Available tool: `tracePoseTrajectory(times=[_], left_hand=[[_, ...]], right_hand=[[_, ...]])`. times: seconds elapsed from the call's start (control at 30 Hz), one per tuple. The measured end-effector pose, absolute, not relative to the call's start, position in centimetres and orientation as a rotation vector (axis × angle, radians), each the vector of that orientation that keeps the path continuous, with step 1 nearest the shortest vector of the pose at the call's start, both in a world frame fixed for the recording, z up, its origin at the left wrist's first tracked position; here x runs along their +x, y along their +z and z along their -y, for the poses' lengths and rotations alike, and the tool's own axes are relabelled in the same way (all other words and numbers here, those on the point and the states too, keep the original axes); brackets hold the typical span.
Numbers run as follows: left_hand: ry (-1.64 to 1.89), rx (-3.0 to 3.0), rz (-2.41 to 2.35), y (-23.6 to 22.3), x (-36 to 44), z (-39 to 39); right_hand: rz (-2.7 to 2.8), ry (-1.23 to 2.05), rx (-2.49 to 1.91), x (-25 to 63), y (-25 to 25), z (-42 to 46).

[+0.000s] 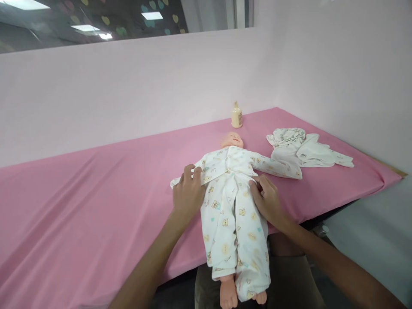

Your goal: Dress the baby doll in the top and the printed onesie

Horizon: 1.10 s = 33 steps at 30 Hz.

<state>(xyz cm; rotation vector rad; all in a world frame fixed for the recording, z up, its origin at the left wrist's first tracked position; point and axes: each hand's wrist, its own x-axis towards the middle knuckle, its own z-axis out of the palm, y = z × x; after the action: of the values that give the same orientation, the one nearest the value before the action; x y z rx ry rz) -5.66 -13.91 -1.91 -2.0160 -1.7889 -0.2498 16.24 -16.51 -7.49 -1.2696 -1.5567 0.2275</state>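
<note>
A baby doll (232, 139) lies on its back, its head toward the wall and its feet past the table's near edge. It wears a white printed shirt (214, 165) and matching trousers (222, 214). My left hand (188, 191) is closed on the shirt's lower edge at the doll's left-of-picture side, fingers curled over the cloth. At the opposite side of the waist, my right hand (265, 197) pinches the top of the trousers, close under the shirt hem. One shirt sleeve stretches out to the right; the other is partly hidden behind my left hand.
A pink sheet (96, 214) covers the table. Crumpled white baby clothes (309, 150) lie at the right. A cream pump bottle (237, 116) stands beyond the doll's head, near the white wall (144, 90). My legs are below the near edge.
</note>
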Motion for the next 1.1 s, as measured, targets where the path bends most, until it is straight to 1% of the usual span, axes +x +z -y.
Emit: tracePoseTrajectory(times=[0.13,0.3,0.43,0.5,0.6,0.73,0.8,0.9,1.1], left_hand=[[-0.150,-2.036,1.806,-3.6,-6.9,15.1],[-0.119,-2.105,1.761,-5.5,-6.4,14.9],[-0.193,-2.057,1.837,-5.9,-6.5,14.4],[-0.359,-2.063,1.927,-5.9,-7.0,14.4],[-0.768,-2.090,2.015,-5.9,-7.6,14.7],[-1.278,-2.054,1.947,-6.2,-7.5,15.2],[-1.413,-2.048,1.911,-6.2,-7.4,15.3],[-1.514,-2.126,1.917,-6.0,-7.2,15.3],[-1.820,-2.311,2.095,-5.1,-6.4,15.0]], right_hand=[[1.557,0.274,-1.317,16.5,-7.7,16.6],[1.561,0.225,-1.334,16.4,-7.9,16.7],[1.563,0.219,-1.338,16.5,-8.0,16.8],[1.550,0.224,-1.345,16.5,-8.0,16.8],[1.528,0.223,-1.365,16.5,-8.2,16.7],[1.523,0.207,-1.364,16.4,-8.5,16.6],[1.525,0.202,-1.355,16.3,-8.5,16.5],[1.529,0.195,-1.358,16.2,-8.5,16.6],[1.527,0.153,-1.344,16.1,-8.6,16.5]])
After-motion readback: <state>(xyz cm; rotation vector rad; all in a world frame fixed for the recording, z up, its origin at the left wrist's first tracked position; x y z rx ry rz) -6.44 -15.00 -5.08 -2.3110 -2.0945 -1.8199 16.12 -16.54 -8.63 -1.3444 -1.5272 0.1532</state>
